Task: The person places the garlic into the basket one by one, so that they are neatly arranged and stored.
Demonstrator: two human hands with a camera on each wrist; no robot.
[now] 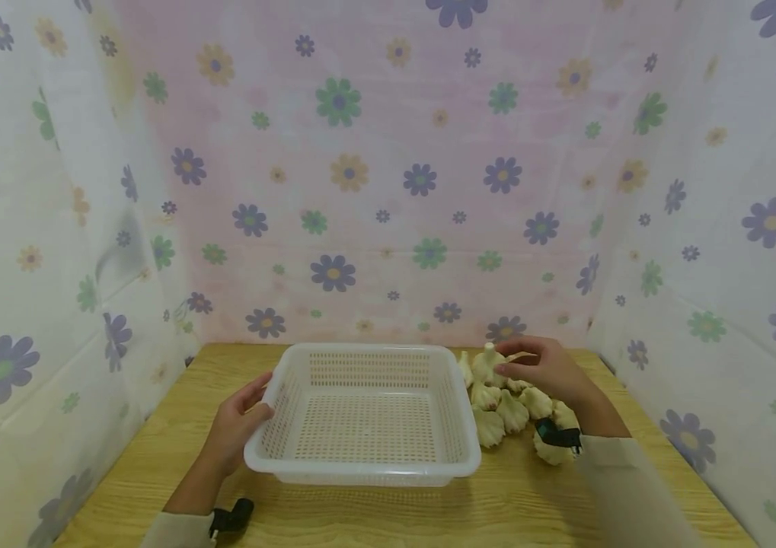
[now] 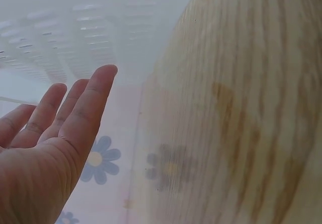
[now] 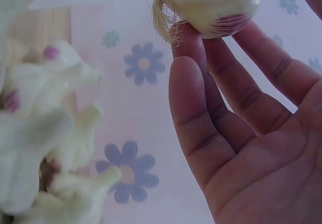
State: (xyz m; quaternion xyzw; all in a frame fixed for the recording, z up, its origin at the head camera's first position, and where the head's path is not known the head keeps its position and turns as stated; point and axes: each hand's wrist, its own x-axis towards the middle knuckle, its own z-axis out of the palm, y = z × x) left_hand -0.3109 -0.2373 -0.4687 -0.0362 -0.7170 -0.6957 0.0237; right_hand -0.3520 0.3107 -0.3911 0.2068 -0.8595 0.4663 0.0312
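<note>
A white plastic basket (image 1: 367,472) with slotted walls and floor stands on the wooden table. At its left side is my left hand (image 1: 233,426), with thumb and fingertips at the rim. The left wrist view shows that hand's fingers (image 2: 83,108) nearly straight beside the slotted wall (image 2: 90,30). To the right of the basket, my right hand (image 1: 552,369) holds a garlic bulb (image 1: 488,364) between thumb and fingers, stem up. In the right wrist view the bulb (image 3: 216,5) shows purple streaks and dangling roots. A pile of garlic bulbs (image 1: 512,412) lies beneath that hand.
The wooden table (image 1: 360,521) is bounded by flower-patterned cloth (image 1: 388,175) at the back and both sides. Garlic bulbs sit close against the basket's right side. Dark camera mounts are strapped at both wrists.
</note>
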